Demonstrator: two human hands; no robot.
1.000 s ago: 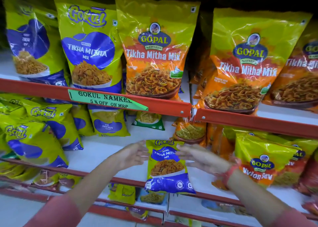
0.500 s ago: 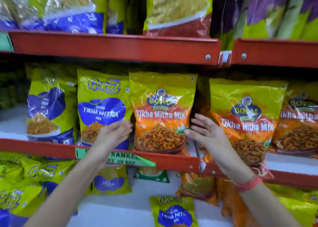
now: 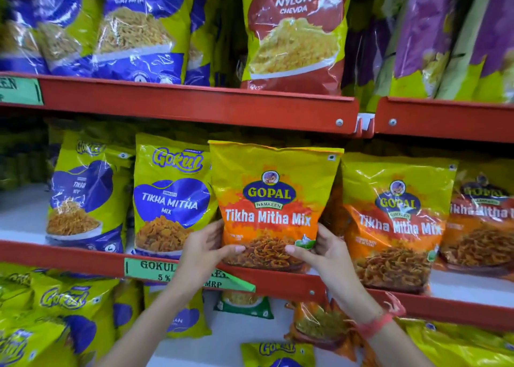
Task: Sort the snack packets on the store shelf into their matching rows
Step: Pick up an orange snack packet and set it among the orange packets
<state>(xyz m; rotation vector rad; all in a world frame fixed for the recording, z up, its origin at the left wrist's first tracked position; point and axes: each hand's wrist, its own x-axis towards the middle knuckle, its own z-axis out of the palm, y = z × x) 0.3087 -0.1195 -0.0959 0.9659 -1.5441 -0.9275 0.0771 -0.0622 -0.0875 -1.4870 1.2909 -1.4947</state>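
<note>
A: Both hands are on the Gopal bag [image 3: 274, 200], down at its lower corners. The left hand [image 3: 207, 251] has its thumb across the front, and the right hand [image 3: 324, 255] does the same on the other side. So each grip is closed on that one bag.

B: Where does it sit?

A: Upright on the middle shelf [image 3: 278, 282], between the Gokul bag [image 3: 171, 197] on its left and a second Gopal bag [image 3: 395, 222] on its right. It touches or overlaps both.

B: What could go wrong?

A: The hold is low and the bag is tall, so I'd guess the top could flop forward off the shelf lip. The film looks slick too, so a pinch might slide.

B: And the neighbours?

A: Shifting it sideways could drag the Gokul bag over, since they press together. The green label [image 3: 155, 269] under the left wrist might also tear loose.
</note>
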